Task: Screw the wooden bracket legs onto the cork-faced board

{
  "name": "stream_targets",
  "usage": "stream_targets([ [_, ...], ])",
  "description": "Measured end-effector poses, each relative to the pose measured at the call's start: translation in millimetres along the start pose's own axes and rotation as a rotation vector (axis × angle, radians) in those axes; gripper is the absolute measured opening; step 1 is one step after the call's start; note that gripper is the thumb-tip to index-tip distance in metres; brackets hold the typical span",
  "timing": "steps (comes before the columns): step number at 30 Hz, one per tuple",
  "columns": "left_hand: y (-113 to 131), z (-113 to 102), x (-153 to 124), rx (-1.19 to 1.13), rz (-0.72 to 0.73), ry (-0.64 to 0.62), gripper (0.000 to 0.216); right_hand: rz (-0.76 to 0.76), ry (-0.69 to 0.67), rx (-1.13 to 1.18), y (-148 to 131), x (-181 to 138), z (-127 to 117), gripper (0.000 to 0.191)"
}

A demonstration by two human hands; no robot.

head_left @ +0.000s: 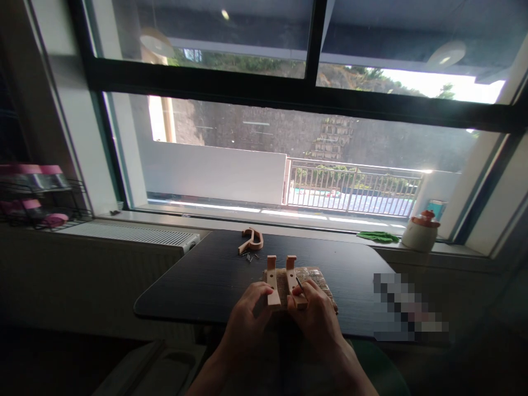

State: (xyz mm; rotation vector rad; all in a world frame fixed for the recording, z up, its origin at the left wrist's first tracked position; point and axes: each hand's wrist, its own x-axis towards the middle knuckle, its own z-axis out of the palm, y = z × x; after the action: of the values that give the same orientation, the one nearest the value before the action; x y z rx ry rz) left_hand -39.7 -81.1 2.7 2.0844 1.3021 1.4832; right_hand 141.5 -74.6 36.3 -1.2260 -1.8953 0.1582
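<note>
Two small light wooden hook-shaped pieces stand side by side over a brownish block (pixel 315 278) on the dark table (pixel 198 280). My left hand (pixel 247 319) has its fingers closed on the left wooden piece (pixel 272 280). My right hand (pixel 315 316) grips the right wooden piece (pixel 292 275), with a thin dark pin-like thing poking up beside its fingers. A third wooden hook (pixel 251 239) lies farther back on the table, with several small dark screws (pixel 249 256) just in front of it.
A large window runs behind the table, with a white radiator (pixel 132 234) under the sill at left. A wire rack with pink items (pixel 37 198) stands far left. A white jar with an orange lid (pixel 421 231) and a green cloth (pixel 377 236) rest on the sill.
</note>
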Motion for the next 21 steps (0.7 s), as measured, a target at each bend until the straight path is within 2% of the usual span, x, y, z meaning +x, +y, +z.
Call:
stream_targets([
  [14, 1.6, -4.2, 3.4, 0.007, 0.016, -0.019, 0.013, 0.028, 0.007, 0.005, -2.3, -1.5, 6.1, 0.004],
  [21, -2.0, -6.6, -2.0, -0.001, -0.007, -0.024, 0.021, 0.025, 0.019, -0.016, -2.2, -1.2, 4.8, 0.005],
])
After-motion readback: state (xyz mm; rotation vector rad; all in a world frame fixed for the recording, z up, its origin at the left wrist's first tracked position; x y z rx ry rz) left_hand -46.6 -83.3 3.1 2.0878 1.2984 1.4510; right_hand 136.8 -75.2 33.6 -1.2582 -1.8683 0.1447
